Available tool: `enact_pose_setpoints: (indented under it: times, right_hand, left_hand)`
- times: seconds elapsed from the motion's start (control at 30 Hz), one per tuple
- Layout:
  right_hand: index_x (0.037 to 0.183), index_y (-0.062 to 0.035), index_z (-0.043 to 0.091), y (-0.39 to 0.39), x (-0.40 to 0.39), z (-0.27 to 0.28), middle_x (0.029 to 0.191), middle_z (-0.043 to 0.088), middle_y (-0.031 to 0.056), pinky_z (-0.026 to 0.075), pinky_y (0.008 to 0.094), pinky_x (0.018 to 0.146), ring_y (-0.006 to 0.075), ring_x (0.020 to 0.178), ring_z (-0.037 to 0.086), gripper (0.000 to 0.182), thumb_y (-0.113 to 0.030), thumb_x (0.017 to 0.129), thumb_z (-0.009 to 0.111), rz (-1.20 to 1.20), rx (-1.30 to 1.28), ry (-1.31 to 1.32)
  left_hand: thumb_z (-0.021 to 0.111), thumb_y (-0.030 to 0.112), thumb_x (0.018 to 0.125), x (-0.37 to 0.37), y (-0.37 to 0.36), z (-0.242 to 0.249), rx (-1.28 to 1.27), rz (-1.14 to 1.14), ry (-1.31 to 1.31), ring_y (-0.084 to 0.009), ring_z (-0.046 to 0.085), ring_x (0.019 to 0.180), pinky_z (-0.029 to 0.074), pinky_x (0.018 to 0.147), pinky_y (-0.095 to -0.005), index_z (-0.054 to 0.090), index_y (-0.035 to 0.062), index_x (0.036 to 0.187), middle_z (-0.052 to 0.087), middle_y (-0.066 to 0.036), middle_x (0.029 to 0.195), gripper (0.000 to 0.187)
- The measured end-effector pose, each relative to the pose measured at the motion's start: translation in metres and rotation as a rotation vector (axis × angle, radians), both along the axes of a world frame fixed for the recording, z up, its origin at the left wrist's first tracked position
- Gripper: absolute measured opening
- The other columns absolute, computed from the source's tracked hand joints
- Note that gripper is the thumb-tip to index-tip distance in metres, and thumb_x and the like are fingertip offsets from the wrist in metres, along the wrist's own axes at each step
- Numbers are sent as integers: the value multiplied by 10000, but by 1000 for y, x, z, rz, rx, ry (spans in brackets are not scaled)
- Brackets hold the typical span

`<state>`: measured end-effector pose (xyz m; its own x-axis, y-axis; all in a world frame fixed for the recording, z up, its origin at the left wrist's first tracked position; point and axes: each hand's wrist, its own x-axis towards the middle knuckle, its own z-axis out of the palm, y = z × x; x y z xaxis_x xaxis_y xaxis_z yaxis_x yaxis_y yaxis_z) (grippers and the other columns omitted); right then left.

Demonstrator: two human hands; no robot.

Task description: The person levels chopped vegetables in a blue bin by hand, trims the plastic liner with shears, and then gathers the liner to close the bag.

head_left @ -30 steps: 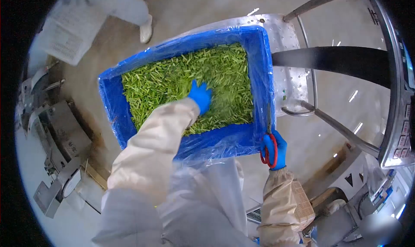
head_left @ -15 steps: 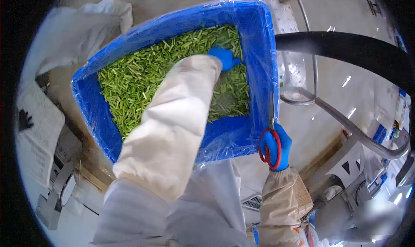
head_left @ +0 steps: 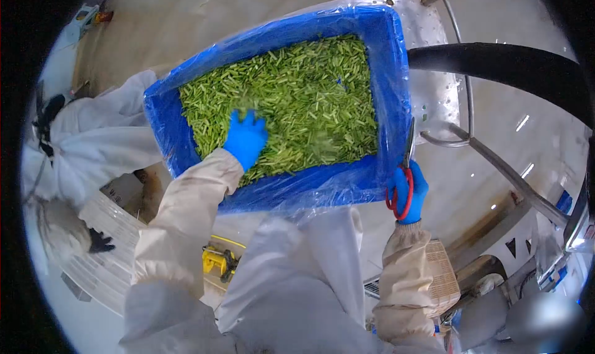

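A blue crate [head_left: 389, 81] lined with clear plastic holds a layer of short cut green stalks [head_left: 310, 100]. My left hand [head_left: 246, 140], in a blue glove, is over the left part of the stalks with its fingers spread, and I see nothing held in it. At the crate's right front corner, my right hand [head_left: 419, 190], also gloved in blue, grips scissors [head_left: 409, 179] by their red handles. The blades point away from me along the crate's outer side.
Under the crate is a perforated metal surface [head_left: 434, 97], with a bent metal tube frame [head_left: 505, 171] to its right. A black band [head_left: 496, 66] crosses the upper right. At left stands another person in white [head_left: 102, 137]; a dark-gloved hand [head_left: 99, 241] shows below.
My left hand has moved from the crate's right part to its left part, and its fingers have spread. My right hand keeps hold of the scissors. The view has shifted, showing more at left.
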<state>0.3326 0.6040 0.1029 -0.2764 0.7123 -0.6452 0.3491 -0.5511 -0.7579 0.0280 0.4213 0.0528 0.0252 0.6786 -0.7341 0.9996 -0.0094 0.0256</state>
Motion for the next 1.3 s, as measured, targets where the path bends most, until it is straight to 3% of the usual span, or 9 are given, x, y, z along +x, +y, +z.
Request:
enact_pose_setpoints:
  times: [0.13, 0.33, 0.43, 0.57, 0.87, 1.07, 1.13, 1.27, 1.3]
  right_hand:
    - [1048, -20, 555, 0, -8, 7, 619, 475, -36, 300, 202, 379, 31, 443, 384, 226, -81, 830, 563, -25, -3, -3]
    - [1012, -7, 550, -2, -5, 4, 623, 483, -27, 306, 206, 376, 37, 441, 397, 193, -74, 831, 550, -22, -20, 12]
    - [993, 4, 543, -3, -8, 3, 619, 479, -23, 302, 203, 376, 36, 443, 392, 177, -72, 833, 545, -33, 24, -10]
    - [999, -10, 541, -1, 0, -1, 622, 470, -25, 303, 205, 380, 36, 445, 382, 174, -78, 839, 537, 11, -16, 72]
    - [1018, -26, 558, 2, 6, -5, 632, 467, -42, 308, 198, 417, 28, 475, 385, 194, -86, 833, 548, 37, -30, 26]
    - [1003, -13, 533, 0, -4, 4, 617, 488, 0, 333, 200, 392, 64, 445, 426, 165, -88, 856, 531, -7, -43, 45]
    - [1021, -8, 532, 2, -3, 9, 625, 491, 0, 340, 201, 394, 64, 449, 428, 187, -89, 852, 536, -5, -44, -4]
    - [1044, -11, 539, -6, 3, 22, 644, 507, 6, 357, 210, 386, 68, 450, 442, 240, -98, 824, 579, 70, -124, -10]
    - [1043, -22, 548, -11, 3, 24, 642, 509, 5, 355, 215, 374, 67, 438, 442, 257, -98, 805, 609, 75, -136, -14]
  left_hand:
    - [551, 140, 724, 9, -8, 19, 304, 197, 135, -332, 330, 1242, 205, 994, -595, 557, 194, 1142, 413, -65, 1320, 422]
    - [499, 249, 792, 103, 53, -74, 587, -147, -613, -311, 397, 1210, 221, 994, -601, 594, 210, 1096, 541, 2, 1196, 321]
    - [505, 244, 765, 148, 73, -152, 448, -434, -432, -310, 365, 1237, 113, 1018, -655, 603, 218, 1062, 537, 10, 1197, 314]
    - [525, 209, 708, 141, 70, -186, 307, -238, -206, -313, 323, 1259, 67, 998, -696, 651, 187, 988, 554, -17, 1171, 308]
    - [555, 171, 754, 12, 19, -76, 542, 405, 100, -368, 236, 1284, 174, 953, -683, 623, 132, 1045, 386, -59, 1341, 301]
    - [606, 207, 754, -8, -49, 25, 278, 339, 218, -415, 291, 1242, 286, 940, -612, 548, 212, 1173, 302, -84, 1388, 423]
    - [651, 229, 732, 0, -61, 47, 158, 564, 167, -420, 320, 1221, 313, 908, -620, 537, 206, 1177, 274, -92, 1400, 460]
    - [662, 258, 724, 20, -49, 69, 112, 736, 156, -315, 566, 940, 481, 732, -415, 503, 245, 1220, 455, -135, 1258, 521]
    - [615, 205, 731, 26, -58, 56, 425, 545, 167, -270, 579, 694, 459, 539, -365, 560, 178, 1121, 566, -94, 969, 396]
